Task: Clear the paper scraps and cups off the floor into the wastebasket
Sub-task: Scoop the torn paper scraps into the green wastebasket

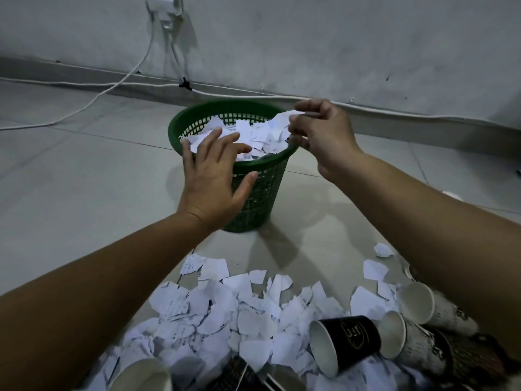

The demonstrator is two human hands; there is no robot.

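A green mesh wastebasket stands on the floor, filled near its rim with white paper scraps. My left hand hovers over the near rim, fingers spread and straight, holding nothing. At the right rim, my right hand has curled fingers that pinch a white scrap over the basket. A big pile of torn paper covers the floor close to me. In it lie a black paper cup on its side, patterned cups at the right and a white cup at the bottom left.
A grey wall runs behind the basket, with a socket and plugs and white cables trailing along the baseboard and over the tiles. Bare tiled floor spreads left of the basket.
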